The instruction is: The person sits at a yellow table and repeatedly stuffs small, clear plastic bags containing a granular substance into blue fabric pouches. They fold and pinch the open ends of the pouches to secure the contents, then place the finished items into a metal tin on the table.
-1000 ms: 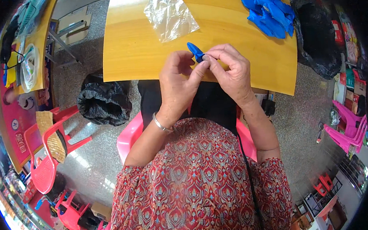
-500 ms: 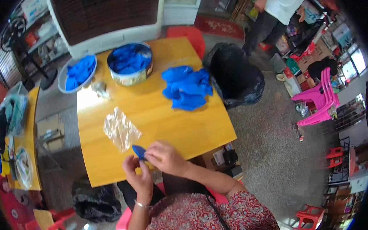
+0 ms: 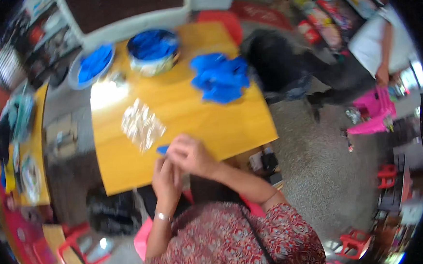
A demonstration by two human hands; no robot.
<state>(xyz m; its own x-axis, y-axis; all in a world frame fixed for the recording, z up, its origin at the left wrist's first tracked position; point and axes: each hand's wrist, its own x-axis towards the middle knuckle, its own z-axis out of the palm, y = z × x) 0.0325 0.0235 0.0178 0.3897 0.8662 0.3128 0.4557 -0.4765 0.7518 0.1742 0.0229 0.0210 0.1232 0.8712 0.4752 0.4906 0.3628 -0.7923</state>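
Observation:
A small blue piece (image 3: 162, 149), soft-looking with a rounded tip, pokes out past the fingers of my right hand (image 3: 192, 155). That hand is closed on it near the front edge of the table. Just below and to the left, my left hand (image 3: 167, 179) has its fingers drawn together against the right one; what they pinch is hidden. Beyond my hands lies a crumpled clear plastic bag (image 3: 142, 125). A loose heap of similar blue pieces (image 3: 222, 80) rests on the table's right side. More of them fill a round tub (image 3: 153, 66) and a translucent bowl (image 3: 74, 77) at the far left.
The yellow wooden table (image 3: 206, 132) spans the middle. A black-lined bin (image 3: 270, 63) stands off its right edge, with a walking person (image 3: 382, 39) beyond. Stacked pink chairs (image 3: 372, 115) are at right. A black bag (image 3: 112, 213) sits on the floor at left.
The view has tilted, so the table appears higher. My right hand now covers more of the blue piece, and both hands are closer together. The person at the back has walked rightward.

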